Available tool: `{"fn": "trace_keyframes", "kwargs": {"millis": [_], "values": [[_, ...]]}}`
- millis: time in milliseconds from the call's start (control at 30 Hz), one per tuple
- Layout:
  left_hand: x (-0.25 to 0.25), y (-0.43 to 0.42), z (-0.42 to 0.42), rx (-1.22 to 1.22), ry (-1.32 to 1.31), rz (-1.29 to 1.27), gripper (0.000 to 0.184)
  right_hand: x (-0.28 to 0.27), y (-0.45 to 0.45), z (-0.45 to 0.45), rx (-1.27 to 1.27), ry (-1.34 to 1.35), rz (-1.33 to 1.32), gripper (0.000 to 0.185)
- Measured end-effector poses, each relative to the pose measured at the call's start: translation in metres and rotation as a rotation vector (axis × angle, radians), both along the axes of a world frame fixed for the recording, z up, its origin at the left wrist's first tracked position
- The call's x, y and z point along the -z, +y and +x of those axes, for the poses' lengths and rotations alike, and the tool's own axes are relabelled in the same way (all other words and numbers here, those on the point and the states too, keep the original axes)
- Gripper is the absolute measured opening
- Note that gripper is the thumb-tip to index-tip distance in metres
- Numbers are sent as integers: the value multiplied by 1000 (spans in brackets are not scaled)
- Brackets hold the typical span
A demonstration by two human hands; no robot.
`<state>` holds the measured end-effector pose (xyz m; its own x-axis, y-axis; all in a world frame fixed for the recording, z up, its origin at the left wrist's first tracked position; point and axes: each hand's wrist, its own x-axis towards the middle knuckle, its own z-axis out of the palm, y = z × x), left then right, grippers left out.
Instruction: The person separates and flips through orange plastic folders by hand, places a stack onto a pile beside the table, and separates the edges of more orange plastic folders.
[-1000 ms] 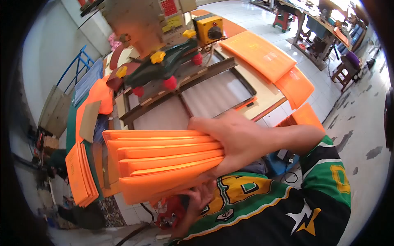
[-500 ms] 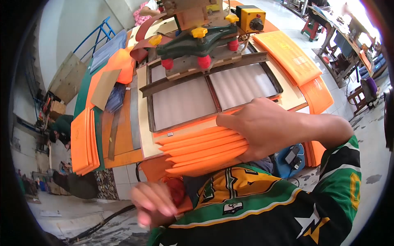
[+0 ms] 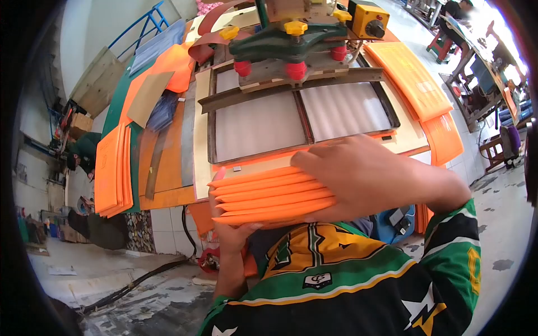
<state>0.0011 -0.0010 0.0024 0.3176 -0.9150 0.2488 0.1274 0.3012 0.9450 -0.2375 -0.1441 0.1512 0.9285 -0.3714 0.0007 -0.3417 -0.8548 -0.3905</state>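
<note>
Several folded orange sheets form a layered bundle in front of my body, near the table's front edge. My right hand grips the bundle's right end, thumb on top. At the left end my left hand holds it from the side and below, the thumb along the underside and a fingertip showing at the upper corner. Beyond the bundle lies a dark metal frame with two pale panels, under a press with a green arm, yellow knobs and red feet.
Orange stacks lie at the table's left and right. A brown card and clear plastic lie left of the frame. A yellow control box stands at the back. People sit in the far left and far right background.
My left hand has come up from below and taken hold of the bundle's left end. My right hand still grips the other end. The view has shifted, showing more of the left floor.
</note>
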Motion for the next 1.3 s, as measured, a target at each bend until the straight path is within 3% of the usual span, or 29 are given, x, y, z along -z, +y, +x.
{"fn": "trace_keyframes", "kwargs": {"millis": [133, 233, 300, 333, 367, 467, 600, 700, 767, 900, 1000, 1133, 1300], "values": [[2, -6, -5, -53, 27, -36, 124, -17, -4, -27, 64, -27, -10, 68], [13, -9, -5, -124, 13, -81, 123, -10, -18, -53, 157, -17, 172, 79], [15, -10, -7, -135, 0, -100, 123, 13, -28, -69, 70, -310, 283, 87], [10, -10, -10, -145, -4, -85, 124, 13, -29, -76, 123, -239, 494, 102], [8, -11, -12, -151, -8, -71, 125, 23, -29, -80, 144, -238, 493, 102], [13, -9, -10, -202, -47, -84, 130, 64, -32, -76, 73, -479, 1049, 134], [6, -7, 0, -167, -63, -111, 129, 109, -10, -65, 66, -616, 1028, 128], [7, -9, -12, -226, -168, -99, 135, 137, 11, -52, 105, -758, 787, 129], [12, -11, -14, -230, -211, -129, 135, 139, 20, -40, 99, -1035, 957, 129], [4, -7, -13, -181, -240, -135, 132, 141, 18, -38, 150, -966, 824, 127], [3, 3, -5, -179, -243, 2, 122, 138, 23, -36, 239, -978, 715, 108], [3, -3, 1, -207, -195, -39, 113, 128, 23, -30, 325, -1025, 680, 86], [-13, 1, -6, -160, -12, -34, 113, 115, 17, -32, 312, -983, 629, 85]]}}
